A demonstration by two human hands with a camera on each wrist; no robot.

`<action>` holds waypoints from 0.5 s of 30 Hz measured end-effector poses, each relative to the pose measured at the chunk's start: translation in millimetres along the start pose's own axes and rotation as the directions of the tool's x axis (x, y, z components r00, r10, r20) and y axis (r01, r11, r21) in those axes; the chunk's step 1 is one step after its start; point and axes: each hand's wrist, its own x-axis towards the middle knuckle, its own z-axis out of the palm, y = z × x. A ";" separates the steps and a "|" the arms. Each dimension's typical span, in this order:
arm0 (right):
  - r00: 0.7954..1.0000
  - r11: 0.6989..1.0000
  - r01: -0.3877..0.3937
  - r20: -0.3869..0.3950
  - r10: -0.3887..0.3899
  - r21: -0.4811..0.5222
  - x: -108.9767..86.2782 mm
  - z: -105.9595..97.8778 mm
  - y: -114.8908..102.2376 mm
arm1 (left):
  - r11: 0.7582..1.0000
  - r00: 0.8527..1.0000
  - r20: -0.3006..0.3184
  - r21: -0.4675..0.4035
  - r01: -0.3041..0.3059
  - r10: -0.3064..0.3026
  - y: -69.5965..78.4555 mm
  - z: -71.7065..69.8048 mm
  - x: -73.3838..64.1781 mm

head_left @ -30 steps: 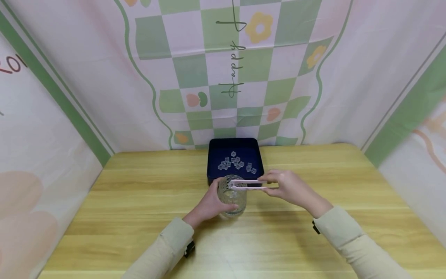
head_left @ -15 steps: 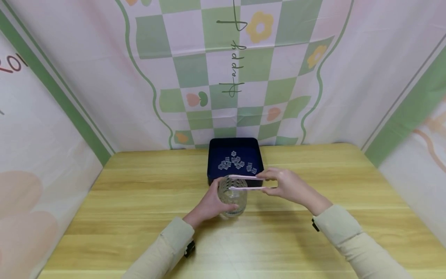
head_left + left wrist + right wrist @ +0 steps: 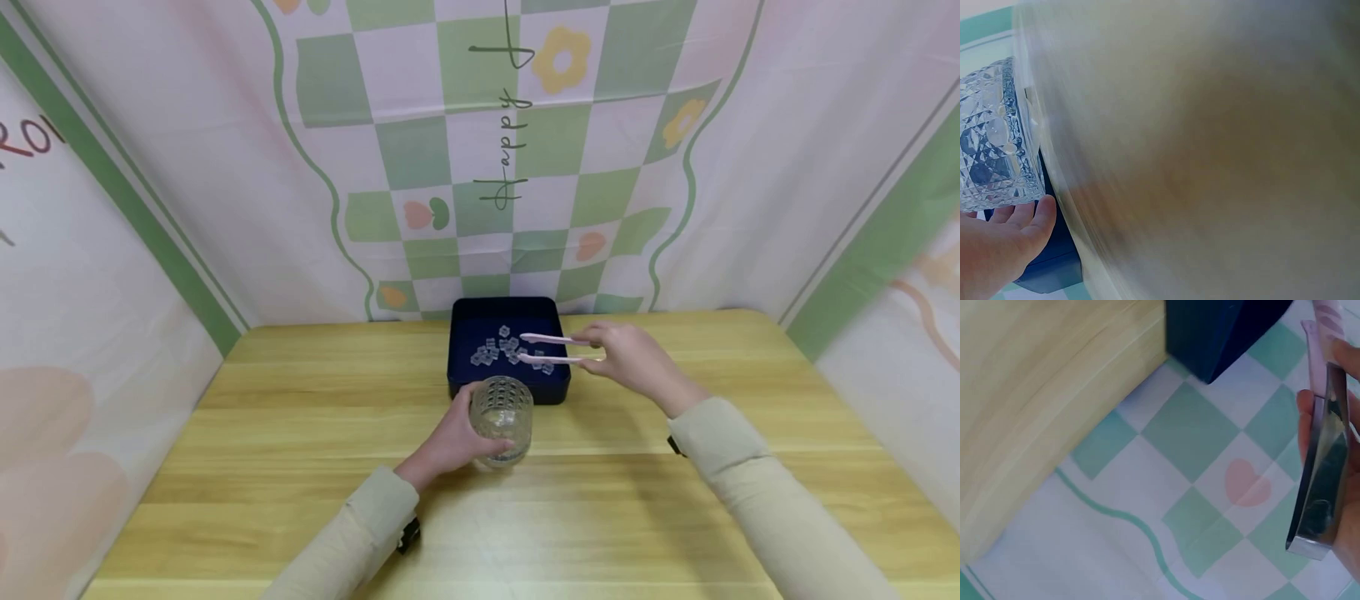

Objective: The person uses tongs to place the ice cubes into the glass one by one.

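Note:
My left hand [image 3: 453, 439] grips a clear patterned glass [image 3: 504, 421] from its left side, thumb across the near face. In the left wrist view the glass [image 3: 991, 140] shows its cut diamond pattern, with the fingers against it. My right hand [image 3: 633, 364] pinches a pair of tongs [image 3: 551, 339] with pale pink arms. Their tips are spread apart over the dark blue tray [image 3: 561, 387], above small clear cubes [image 3: 487, 354]. In the right wrist view the tongs [image 3: 1322, 481] show a shiny metal bend at the back end.
The tray stands at the back of the wooden table [image 3: 322, 417], just behind the glass. Several clear cubes lie scattered in it. A printed curtain [image 3: 420, 150] with green checks hangs right behind the table's far edge, and more cloth closes off both sides.
The tongs have opened at the glass, letting go of a small clear cube, then moved away and up over the tray with my right hand. My left hand keeps its hold on the glass.

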 end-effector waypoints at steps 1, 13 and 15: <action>1.000 1.000 -0.001 0.019 0.002 -0.016 2.1 0.5 1.7 | 1.000 1.000 -0.001 0.000 0.000 0.000 -0.3 0.2 0.1; 0.974 0.986 0.022 0.228 0.017 -0.167 20.1 4.1 2.2 | 1.000 1.000 -0.003 0.001 0.015 -0.015 1.0 1.2 -0.8; 0.971 0.982 0.035 0.238 0.011 -0.186 23.0 3.2 -0.7 | 1.000 1.000 -0.003 -0.004 0.013 -0.013 0.8 1.0 -0.8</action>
